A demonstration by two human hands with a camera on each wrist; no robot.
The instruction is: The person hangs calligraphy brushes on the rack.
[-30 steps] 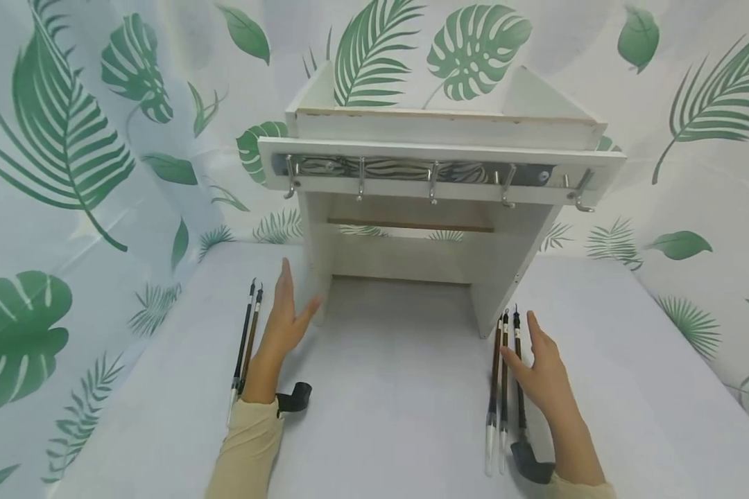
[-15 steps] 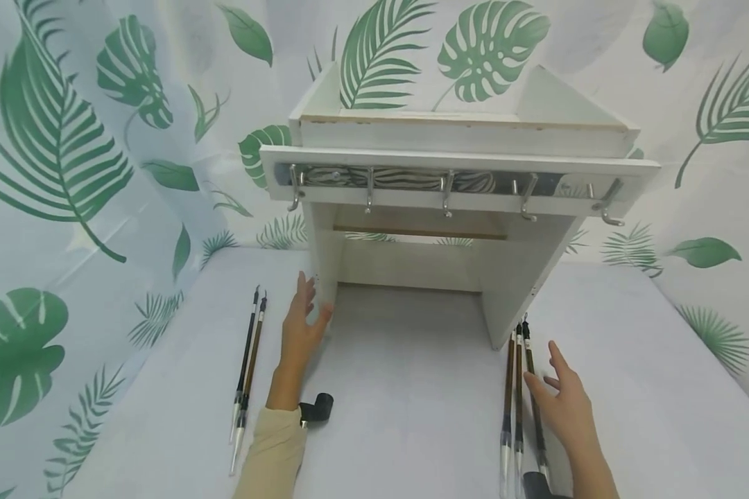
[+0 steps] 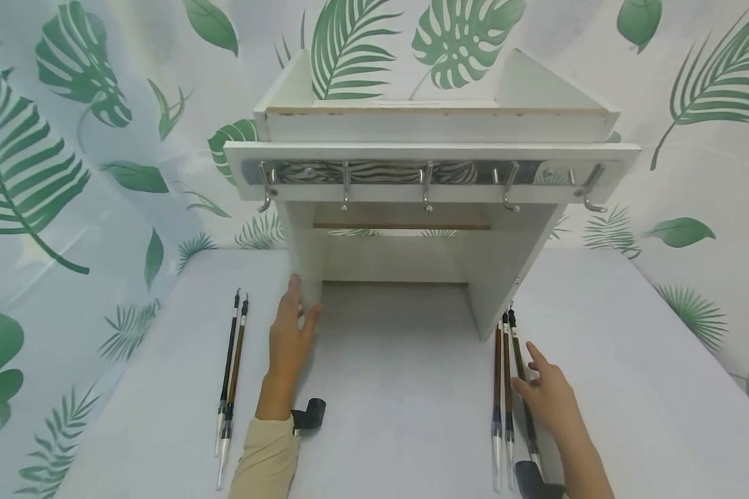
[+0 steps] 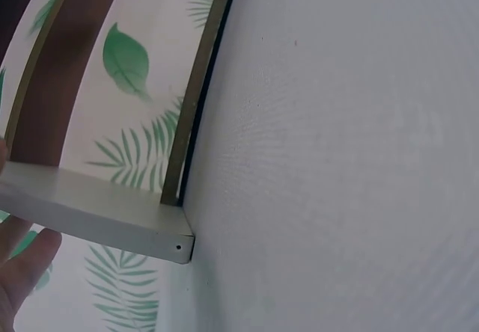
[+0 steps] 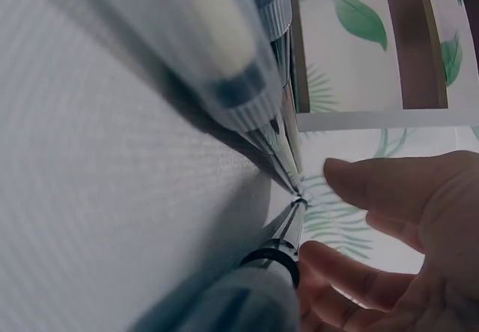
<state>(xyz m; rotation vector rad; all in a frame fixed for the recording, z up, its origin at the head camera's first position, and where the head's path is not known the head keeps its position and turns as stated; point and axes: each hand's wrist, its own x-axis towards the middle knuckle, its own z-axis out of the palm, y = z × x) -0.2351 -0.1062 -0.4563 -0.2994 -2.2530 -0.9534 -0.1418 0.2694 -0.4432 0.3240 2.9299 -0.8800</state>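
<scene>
A white wooden rack (image 3: 424, 128) with a row of metal hooks stands on the table. My left hand (image 3: 290, 339) is at the front of its left side panel (image 3: 304, 242), fingers along the outside and thumb by the front edge. In the left wrist view, straight fingers (image 4: 30, 265) lie close to that panel; contact is unclear. My right hand (image 3: 549, 395), fingers relaxed and apart, is just beside three capped calligraphy brushes (image 3: 507, 388) by the right panel. In the right wrist view, a fingertip (image 5: 318, 253) lies close to one brush; nothing is held.
Two more calligraphy brushes (image 3: 232, 374) lie left of my left hand. Black wrist cameras (image 3: 310, 414) sit on both wrists. The white tabletop (image 3: 393, 416) meets a leaf-patterned backdrop (image 3: 680, 104) behind and at the sides.
My left hand has come up against the rack's left panel, moving right from near the left brushes. The right hand has lowered slightly beside the right brushes. The head view has shifted a little.
</scene>
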